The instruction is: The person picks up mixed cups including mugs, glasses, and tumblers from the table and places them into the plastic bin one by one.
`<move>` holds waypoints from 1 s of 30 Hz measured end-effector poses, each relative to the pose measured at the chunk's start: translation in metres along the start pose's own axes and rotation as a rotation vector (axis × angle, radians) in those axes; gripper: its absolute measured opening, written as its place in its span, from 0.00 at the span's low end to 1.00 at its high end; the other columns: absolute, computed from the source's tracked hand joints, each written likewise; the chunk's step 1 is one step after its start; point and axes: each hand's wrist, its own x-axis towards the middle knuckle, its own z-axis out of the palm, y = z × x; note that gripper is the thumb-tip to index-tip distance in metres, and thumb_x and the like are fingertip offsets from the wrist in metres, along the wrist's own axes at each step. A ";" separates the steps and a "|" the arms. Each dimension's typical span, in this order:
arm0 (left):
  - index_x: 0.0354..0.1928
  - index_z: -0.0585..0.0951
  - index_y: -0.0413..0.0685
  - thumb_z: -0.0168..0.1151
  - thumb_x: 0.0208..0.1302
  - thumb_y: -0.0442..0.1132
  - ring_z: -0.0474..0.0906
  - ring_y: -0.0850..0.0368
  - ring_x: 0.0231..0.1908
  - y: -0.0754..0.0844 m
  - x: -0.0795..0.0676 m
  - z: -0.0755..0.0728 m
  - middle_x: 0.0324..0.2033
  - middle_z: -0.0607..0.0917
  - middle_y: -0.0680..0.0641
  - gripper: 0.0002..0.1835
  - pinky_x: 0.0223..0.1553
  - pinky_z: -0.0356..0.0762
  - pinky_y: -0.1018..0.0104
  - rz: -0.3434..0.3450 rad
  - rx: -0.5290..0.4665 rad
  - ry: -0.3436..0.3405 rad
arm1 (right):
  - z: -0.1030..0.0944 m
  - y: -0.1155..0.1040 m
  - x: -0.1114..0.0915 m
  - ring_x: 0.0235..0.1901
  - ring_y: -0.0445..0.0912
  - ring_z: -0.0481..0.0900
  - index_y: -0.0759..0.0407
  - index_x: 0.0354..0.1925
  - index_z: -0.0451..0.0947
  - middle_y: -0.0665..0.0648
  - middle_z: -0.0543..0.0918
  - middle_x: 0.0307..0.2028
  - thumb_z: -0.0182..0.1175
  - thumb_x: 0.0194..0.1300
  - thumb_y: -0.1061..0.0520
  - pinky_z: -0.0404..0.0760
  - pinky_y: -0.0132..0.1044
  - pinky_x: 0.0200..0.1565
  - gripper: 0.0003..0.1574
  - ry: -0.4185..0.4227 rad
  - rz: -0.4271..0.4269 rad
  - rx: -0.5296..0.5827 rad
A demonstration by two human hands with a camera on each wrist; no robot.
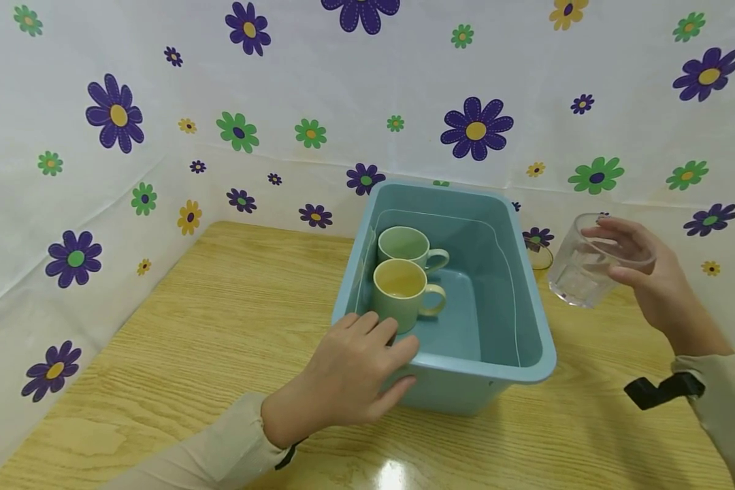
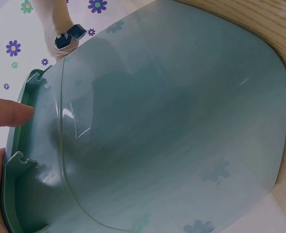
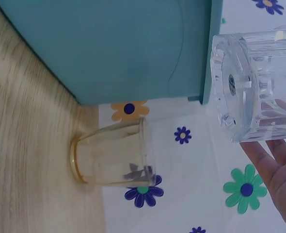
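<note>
My left hand [image 1: 349, 371] grips the near rim of a blue plastic tub [image 1: 527, 371], fingers over the edge and thumb outside. In the left wrist view the thumb [image 2: 9, 114] lies by the ribbed rim. Off the tub's right side, my right hand [image 1: 670, 279] holds a clear drinking glass [image 1: 578, 272] up in the air, tilted, its base toward the tub. Inside the tub, against the left wall, stand two mugs: a yellowish one [image 1: 398, 309] in front and a pale green one [image 1: 398, 238] behind, both handles pointing right.
An amber-tinted glass [image 3: 111, 153] stands upright on the wooden table [image 1: 239, 292], beyond the tub's right wall. In the head view it is partly hidden behind the clear glass and the tub. A flower-print cloth [image 1: 343, 88] hangs along the back and left.
</note>
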 end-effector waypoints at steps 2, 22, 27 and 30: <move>0.28 0.71 0.53 0.61 0.49 0.55 0.59 0.59 0.19 0.000 0.000 0.000 0.19 0.67 0.54 0.16 0.22 0.56 0.70 0.000 0.001 -0.003 | 0.004 -0.005 0.002 0.55 0.40 0.76 0.61 0.65 0.62 0.51 0.77 0.57 0.52 0.59 0.70 0.76 0.26 0.50 0.34 0.022 0.008 -0.022; 0.27 0.71 0.53 0.62 0.49 0.55 0.59 0.59 0.19 0.000 0.000 0.000 0.18 0.67 0.54 0.15 0.21 0.55 0.70 -0.001 0.000 0.004 | 0.046 -0.041 0.020 0.56 0.45 0.76 0.66 0.65 0.59 0.56 0.77 0.58 0.62 0.54 0.64 0.76 0.29 0.52 0.41 -0.025 0.001 -0.050; 0.27 0.71 0.53 0.62 0.49 0.55 0.59 0.59 0.19 0.000 0.000 0.000 0.18 0.67 0.54 0.15 0.21 0.55 0.70 -0.001 -0.007 0.005 | 0.058 -0.046 0.026 0.55 0.44 0.77 0.68 0.64 0.60 0.55 0.78 0.56 0.63 0.53 0.63 0.76 0.29 0.53 0.42 -0.025 0.015 -0.075; 0.28 0.71 0.54 0.61 0.50 0.54 0.59 0.59 0.19 0.000 0.000 0.000 0.18 0.67 0.54 0.15 0.21 0.55 0.70 -0.007 -0.011 0.000 | 0.062 -0.046 0.030 0.54 0.44 0.78 0.70 0.64 0.58 0.55 0.78 0.56 0.64 0.53 0.62 0.77 0.29 0.52 0.43 -0.037 0.009 -0.066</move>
